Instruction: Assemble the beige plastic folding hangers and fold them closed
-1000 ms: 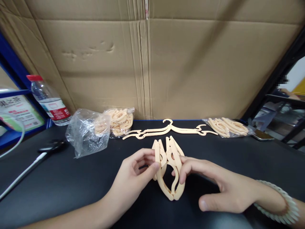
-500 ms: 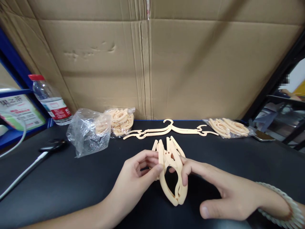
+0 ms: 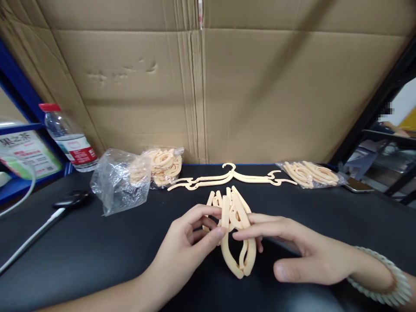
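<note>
Between my two hands a cream plastic folding clothes hanger [image 3: 229, 256] stands folded, its arms bent into a narrow loop. My left hand [image 3: 183, 245] pinches its left side with thumb and fingers. On the other side my right hand [image 3: 305, 247] lays outstretched fingers against it, the thumb held well apart. More cream hanger parts show just behind; my fingers partly hide them, and I cannot tell whether they belong to the same hanger. Farther back, an unfolded hanger [image 3: 214, 178] of the same kind lies flat with its hook away from me.
A crumpled clear plastic bag [image 3: 113, 195] lies at left, beside a bag of folded hangers [image 3: 167, 162]. Another bagged set [image 3: 308, 173] and a phone [image 3: 359, 186] are back right. At left are a bottle [image 3: 79, 149] and a black device [image 3: 72, 198] with a white cable. Cardboard [image 3: 260, 86] stands behind.
My right fingers have moved left across the front of the folded hanger. Its left front arm has shifted slightly right and now stands closer to the right one.
</note>
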`<move>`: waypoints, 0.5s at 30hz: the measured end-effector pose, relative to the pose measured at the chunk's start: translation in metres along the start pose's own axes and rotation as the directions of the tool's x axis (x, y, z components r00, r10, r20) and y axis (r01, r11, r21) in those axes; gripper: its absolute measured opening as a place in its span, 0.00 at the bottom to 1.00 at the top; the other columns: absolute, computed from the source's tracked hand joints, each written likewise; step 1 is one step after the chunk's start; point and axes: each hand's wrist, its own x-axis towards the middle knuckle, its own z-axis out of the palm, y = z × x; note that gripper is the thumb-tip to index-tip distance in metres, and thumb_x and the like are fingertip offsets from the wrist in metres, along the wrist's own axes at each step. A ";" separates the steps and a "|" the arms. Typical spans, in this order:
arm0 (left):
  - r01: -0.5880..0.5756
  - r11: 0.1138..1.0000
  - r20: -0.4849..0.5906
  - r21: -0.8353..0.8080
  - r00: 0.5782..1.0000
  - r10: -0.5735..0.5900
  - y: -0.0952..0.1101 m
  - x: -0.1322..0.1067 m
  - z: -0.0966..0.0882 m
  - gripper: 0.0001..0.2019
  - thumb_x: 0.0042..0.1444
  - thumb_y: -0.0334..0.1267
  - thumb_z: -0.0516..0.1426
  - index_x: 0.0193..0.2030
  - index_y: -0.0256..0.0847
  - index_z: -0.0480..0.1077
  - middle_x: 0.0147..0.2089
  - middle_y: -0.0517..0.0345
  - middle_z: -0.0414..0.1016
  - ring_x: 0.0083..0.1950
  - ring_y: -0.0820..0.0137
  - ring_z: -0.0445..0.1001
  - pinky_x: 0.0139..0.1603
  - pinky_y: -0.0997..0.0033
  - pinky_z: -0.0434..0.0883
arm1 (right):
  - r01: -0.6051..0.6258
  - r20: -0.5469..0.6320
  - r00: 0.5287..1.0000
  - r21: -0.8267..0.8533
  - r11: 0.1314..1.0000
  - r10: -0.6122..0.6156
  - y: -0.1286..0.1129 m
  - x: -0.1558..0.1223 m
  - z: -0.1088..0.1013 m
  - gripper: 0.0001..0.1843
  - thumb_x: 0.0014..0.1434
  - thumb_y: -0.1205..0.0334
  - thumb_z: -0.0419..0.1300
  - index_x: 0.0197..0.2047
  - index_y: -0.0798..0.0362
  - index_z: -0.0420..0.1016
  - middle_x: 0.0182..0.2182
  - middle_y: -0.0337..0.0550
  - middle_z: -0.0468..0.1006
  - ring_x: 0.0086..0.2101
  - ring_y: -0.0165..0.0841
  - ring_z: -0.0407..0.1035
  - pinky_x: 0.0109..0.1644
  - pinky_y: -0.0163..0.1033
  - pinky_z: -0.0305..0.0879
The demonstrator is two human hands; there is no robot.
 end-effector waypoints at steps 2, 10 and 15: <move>0.006 1.000 -0.013 0.003 1.000 -0.005 -0.001 0.000 -0.001 0.12 0.55 0.39 0.61 0.46 0.40 0.74 0.34 0.56 0.75 0.37 0.68 0.75 0.40 0.70 0.75 | -0.040 -0.054 0.998 0.062 0.997 0.044 0.004 0.000 -0.003 0.26 0.61 0.57 0.62 0.62 0.45 0.68 0.63 0.49 0.63 0.55 0.40 0.66 0.53 0.44 0.68; -0.112 0.978 -0.025 0.174 0.993 0.118 -0.001 -0.001 -0.007 0.07 0.58 0.36 0.57 0.42 0.41 0.74 0.38 0.56 0.75 0.36 0.69 0.75 0.40 0.71 0.74 | -0.415 -0.475 0.823 -0.126 0.901 0.312 0.030 0.000 -0.037 0.21 0.62 0.45 0.54 0.46 0.52 0.77 0.37 0.45 0.77 0.32 0.34 0.69 0.35 0.39 0.66; -0.125 0.966 0.021 0.226 0.992 0.124 -0.001 -0.001 -0.007 0.07 0.59 0.36 0.56 0.42 0.42 0.74 0.39 0.56 0.76 0.36 0.69 0.75 0.41 0.71 0.74 | -0.497 -0.448 0.825 -0.284 0.820 0.345 0.046 -0.003 -0.039 0.21 0.63 0.46 0.53 0.47 0.54 0.74 0.23 0.37 0.67 0.23 0.28 0.56 0.26 0.34 0.52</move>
